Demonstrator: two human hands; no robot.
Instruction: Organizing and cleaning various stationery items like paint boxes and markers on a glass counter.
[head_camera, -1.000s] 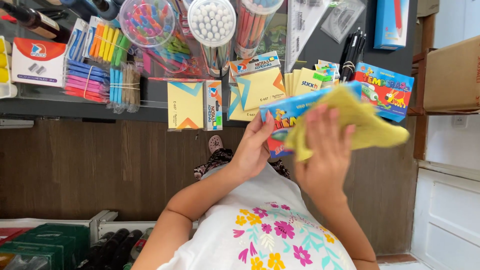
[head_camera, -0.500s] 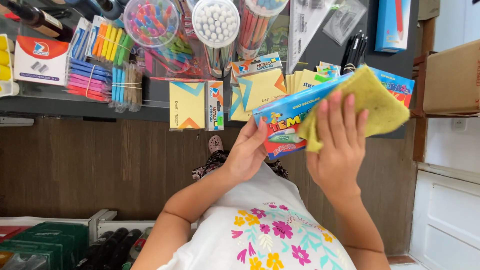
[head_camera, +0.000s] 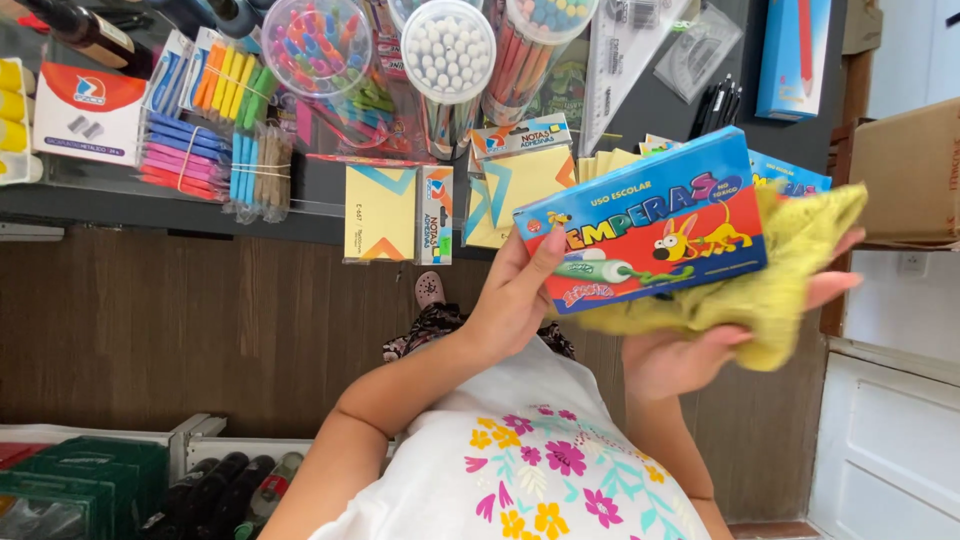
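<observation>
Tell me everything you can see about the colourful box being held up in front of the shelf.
The paint box is a flat, rectangular cardboard carton, blue above and red below, printed with a yellow cartoon animal and a paint tube. It looks closed and undamaged. It is held up tilted, right end higher, before a shelf of stationery. The left hand grips its lower left end, thumb across the front. The right hand presses a yellow cloth against its back and right side.

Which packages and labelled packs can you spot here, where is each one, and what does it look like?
Paint box: in left hand, flat, blue and red, cartoon animal.
Sticky-note pack: shelf edge, centre, yellow square.
Small carton: shelf, left, white and red.
Tall box: upper right, blue.
Cardboard box: far right, brown.
</observation>
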